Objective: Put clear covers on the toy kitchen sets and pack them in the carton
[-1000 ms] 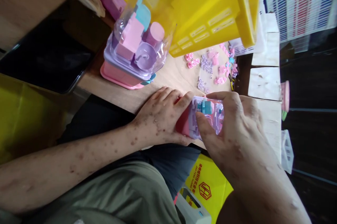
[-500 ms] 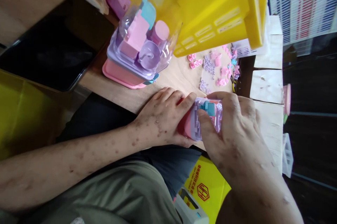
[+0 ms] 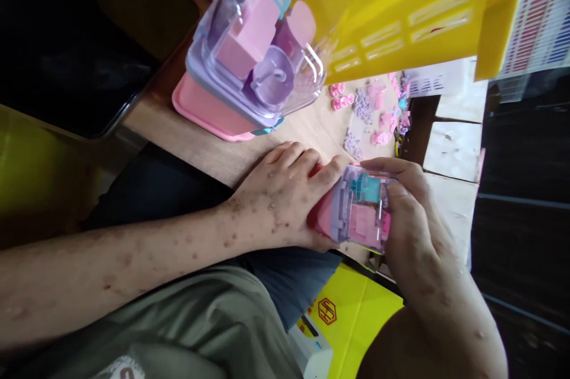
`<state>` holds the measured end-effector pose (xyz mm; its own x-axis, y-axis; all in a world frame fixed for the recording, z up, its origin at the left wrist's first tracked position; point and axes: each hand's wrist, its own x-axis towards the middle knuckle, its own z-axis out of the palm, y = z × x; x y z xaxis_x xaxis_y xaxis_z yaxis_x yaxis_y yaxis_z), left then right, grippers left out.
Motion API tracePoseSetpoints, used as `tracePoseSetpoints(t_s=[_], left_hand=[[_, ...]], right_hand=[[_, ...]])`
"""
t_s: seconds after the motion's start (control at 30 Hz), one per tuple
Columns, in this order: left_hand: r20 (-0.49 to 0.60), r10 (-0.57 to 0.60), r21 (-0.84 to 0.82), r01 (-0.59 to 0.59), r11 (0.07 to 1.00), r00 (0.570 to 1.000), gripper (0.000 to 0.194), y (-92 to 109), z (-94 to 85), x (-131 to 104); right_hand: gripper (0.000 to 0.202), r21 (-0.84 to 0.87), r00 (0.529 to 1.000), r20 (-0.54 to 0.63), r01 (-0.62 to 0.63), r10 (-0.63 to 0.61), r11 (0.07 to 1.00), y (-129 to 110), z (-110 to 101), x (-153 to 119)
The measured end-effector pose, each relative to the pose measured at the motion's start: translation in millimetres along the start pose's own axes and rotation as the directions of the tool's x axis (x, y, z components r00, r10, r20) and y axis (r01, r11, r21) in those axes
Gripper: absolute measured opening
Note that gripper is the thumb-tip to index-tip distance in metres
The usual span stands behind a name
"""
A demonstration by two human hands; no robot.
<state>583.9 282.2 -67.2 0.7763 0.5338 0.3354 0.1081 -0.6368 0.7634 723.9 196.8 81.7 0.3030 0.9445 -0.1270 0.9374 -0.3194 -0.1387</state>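
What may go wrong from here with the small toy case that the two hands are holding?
The small toy case is close to the table edge, so it might slip off if the left hand loosens on its pink base.

The right hand grips the clear cover; pressing unevenly could perhaps bend it or shift the teal piece inside.

Small loose purple parts lie beyond the hands, and a careless knock could scatter them.

Pink toy box (image 3: pixel 351 212), lilac rim (image 3: pixel 341 209), clear cover (image 3: pixel 367 218)
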Motion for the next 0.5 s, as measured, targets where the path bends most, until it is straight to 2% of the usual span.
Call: tracePoseSetpoints(t_s=[0.1, 0.3, 0.5], left_hand=[[0.010, -0.005, -0.011, 0.005, 1.000, 1.000, 0.112, 0.0, -1.0, 0.0], [0.002, -0.004, -0.011, 0.004, 1.000, 1.000, 0.113, 0.1, -0.1, 0.2], [0.005, -0.008, -0.004, 0.008, 1.000, 1.000, 0.112, 0.2, -0.7, 0.4]], right_hand=[[0.044, 0.044, 0.993, -0.001, -0.115, 0.115, 0.992, -2.7, -2.3, 0.4], [0.044, 0.030, 0.996, -0.020, -0.087, 0.088, 0.996, -2.7, -3.2, 0.4], [0.046, 0.258, 0.976, -0.027, -0.204, 0.218, 0.945, 2.2, -0.9, -3.1]])
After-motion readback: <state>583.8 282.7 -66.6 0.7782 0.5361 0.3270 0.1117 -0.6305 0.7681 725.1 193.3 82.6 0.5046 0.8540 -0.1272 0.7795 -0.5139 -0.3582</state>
